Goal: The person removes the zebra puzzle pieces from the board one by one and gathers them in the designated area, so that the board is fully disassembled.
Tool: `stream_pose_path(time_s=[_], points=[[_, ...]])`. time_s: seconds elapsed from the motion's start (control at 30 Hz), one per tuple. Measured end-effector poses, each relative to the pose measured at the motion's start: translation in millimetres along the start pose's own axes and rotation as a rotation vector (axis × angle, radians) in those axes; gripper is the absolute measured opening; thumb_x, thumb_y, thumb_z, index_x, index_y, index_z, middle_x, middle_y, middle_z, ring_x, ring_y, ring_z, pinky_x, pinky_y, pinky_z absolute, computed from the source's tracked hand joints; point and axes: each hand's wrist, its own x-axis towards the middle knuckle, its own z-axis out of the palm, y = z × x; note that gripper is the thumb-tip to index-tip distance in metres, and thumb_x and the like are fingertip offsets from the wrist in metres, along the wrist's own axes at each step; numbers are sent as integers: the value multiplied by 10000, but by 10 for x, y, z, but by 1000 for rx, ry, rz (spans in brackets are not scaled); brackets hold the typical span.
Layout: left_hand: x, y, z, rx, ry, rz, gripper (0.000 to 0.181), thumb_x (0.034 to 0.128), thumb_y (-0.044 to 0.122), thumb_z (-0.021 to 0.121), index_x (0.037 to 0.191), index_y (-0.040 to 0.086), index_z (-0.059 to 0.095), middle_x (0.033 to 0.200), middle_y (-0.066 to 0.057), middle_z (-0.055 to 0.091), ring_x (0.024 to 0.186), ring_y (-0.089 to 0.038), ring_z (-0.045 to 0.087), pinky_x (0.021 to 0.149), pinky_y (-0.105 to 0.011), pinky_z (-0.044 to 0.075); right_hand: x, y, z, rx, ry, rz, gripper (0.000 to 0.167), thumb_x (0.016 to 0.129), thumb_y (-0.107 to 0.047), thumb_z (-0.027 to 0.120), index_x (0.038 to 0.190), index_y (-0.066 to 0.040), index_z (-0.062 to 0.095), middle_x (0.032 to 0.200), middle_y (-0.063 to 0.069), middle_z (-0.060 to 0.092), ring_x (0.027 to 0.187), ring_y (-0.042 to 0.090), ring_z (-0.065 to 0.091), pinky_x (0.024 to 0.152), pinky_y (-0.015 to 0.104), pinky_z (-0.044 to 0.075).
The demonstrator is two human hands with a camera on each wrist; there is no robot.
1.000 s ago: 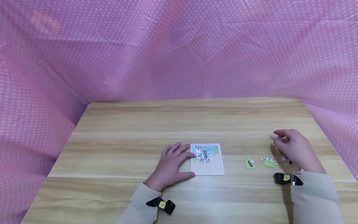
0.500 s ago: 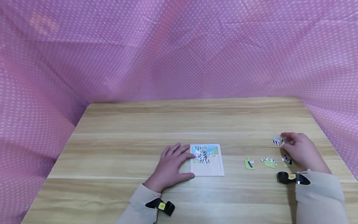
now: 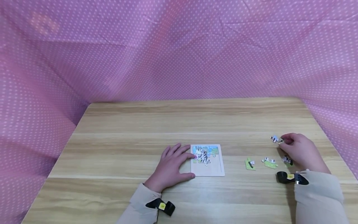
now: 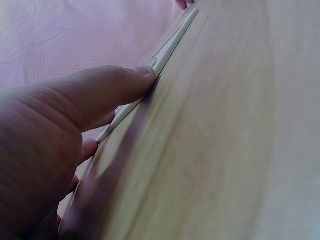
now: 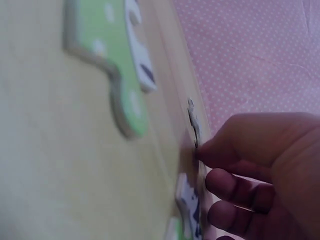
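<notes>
A square puzzle board [image 3: 207,169] lies on the table, its upper part filled with pieces showing a zebra. The left hand [image 3: 170,168] rests spread at the board's left edge, thumb and a fingertip touching it; in the left wrist view the thumb [image 4: 115,90] lies on the board's rim [image 4: 175,42]. Over at the right, the right hand [image 3: 303,151] pinches a blue, black and white piece [image 3: 275,139] between thumb and index finger. In the right wrist view that piece [image 5: 193,117] appears edge-on at the fingertips of the hand [image 5: 270,165].
Between the board and the right hand lie a green piece [image 3: 250,164] and a green-and-white piece [image 3: 269,163]. A black-and-white piece [image 3: 287,160] sits beside the right hand. Pink dotted cloth [image 3: 195,62] hangs behind the wooden table [image 3: 139,124].
Over the last second the right hand has shifted slightly right, and the piece at its fingertips has come into clearer view and turned a little. The left hand stays put.
</notes>
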Motion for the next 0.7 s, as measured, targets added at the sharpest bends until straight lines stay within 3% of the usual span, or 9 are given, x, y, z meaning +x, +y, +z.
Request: stream_pose_path(time_s=[0.17, 0.27, 0.43, 0.7], points=[[-3, 7, 0, 0, 0, 3, 601, 811, 591, 735, 1345, 346, 609, 1593, 50, 374, 1502, -300, 230, 1189, -597, 97, -9, -80, 27, -7, 28, -17, 323, 946, -201, 628, 1133, 62, 648, 1017, 224, 680, 866, 338, 619, 741, 529, 475], [-2, 7, 3, -1, -3, -2, 598, 811, 590, 735, 1344, 350, 609, 1593, 57, 373, 1504, -291, 226, 1194, -583, 88, -5, -106, 43, 8, 30, -14, 361, 923, -185, 647, 1188, 60, 619, 1020, 207, 669, 870, 327, 614, 740, 514, 476], [2, -2, 22, 0, -13, -13, 599, 814, 607, 721, 1348, 361, 603, 1601, 77, 355, 1512, -271, 206, 1202, -557, 65, 12, -85, 49, 11, -24, -16, 530, 905, -180, 651, 1334, 97, 510, 1101, 269, 628, 962, 392, 598, 815, 593, 467], [10, -10, 35, 4, -16, -22, 593, 814, 605, 726, 1344, 369, 602, 1599, 89, 354, 1514, -258, 198, 1203, -551, 67, 35, -95, 45, 21, -60, 21, 462, 918, -169, 641, 1286, 97, 552, 1156, 306, 614, 1018, 434, 583, 849, 616, 449]])
